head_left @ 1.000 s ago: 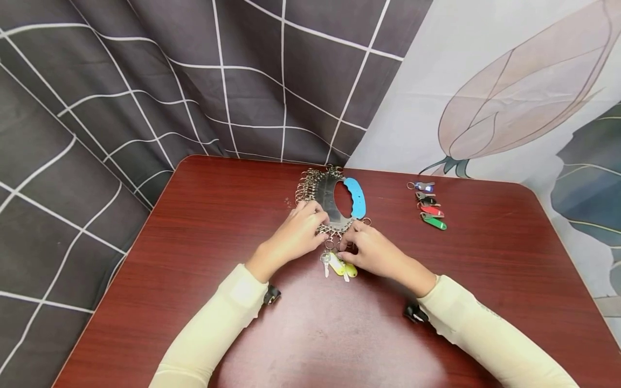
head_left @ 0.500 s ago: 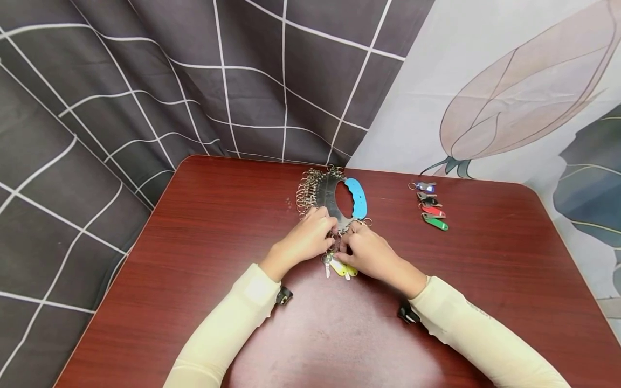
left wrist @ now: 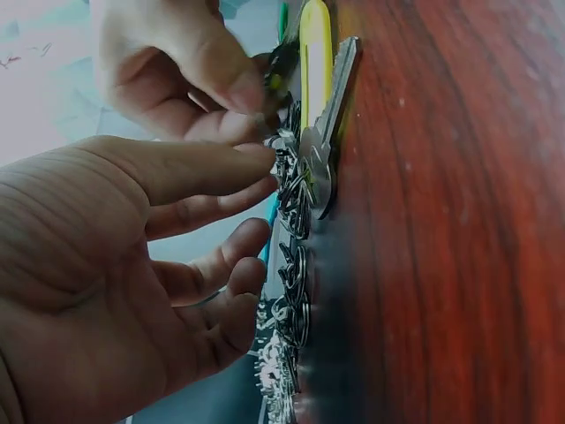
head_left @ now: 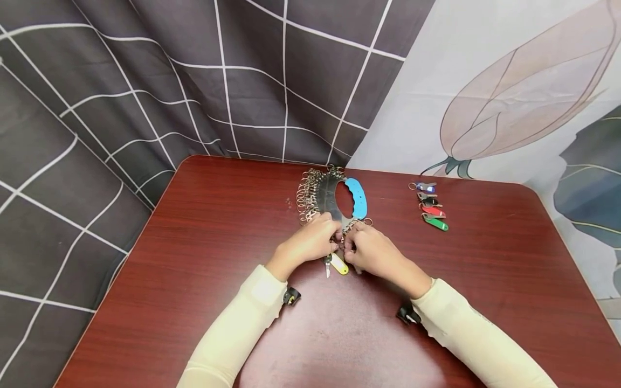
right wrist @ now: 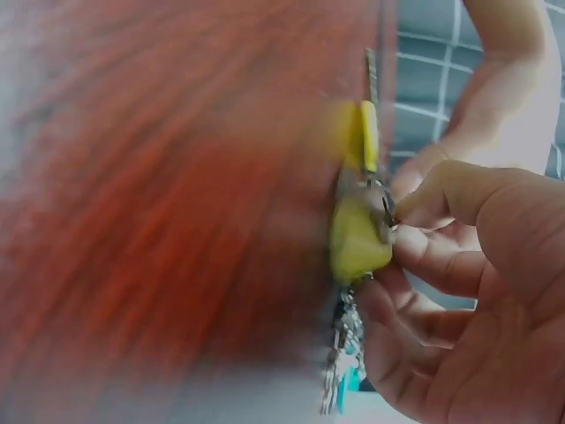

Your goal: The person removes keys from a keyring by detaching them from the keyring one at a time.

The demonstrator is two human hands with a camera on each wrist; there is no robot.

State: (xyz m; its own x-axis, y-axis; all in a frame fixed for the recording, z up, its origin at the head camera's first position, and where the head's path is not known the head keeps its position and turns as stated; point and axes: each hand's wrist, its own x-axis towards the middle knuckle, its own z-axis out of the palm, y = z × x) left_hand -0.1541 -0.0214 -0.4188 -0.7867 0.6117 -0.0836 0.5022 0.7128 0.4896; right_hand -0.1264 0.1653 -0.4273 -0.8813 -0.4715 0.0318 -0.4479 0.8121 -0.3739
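Pinching a key ring (right wrist: 387, 210) with right hand (head_left: 372, 250) at the rack (head_left: 331, 200) edge, presumably for fine control; left hand (head_left: 309, 238) is at neighbouring clips (left wrist: 287, 261), likely steadying, can't tell if gripping. Rack lies on the table (head_left: 218, 210). Count: one rack, two yellow tags (right wrist: 362, 246), four key sets (head_left: 433, 212) off right; rings uncountable.

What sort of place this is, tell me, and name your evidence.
Probably a small curtained indoor work corner: a wood-grain table with a dark white-gridded curtain and a flower-print hanging behind it.
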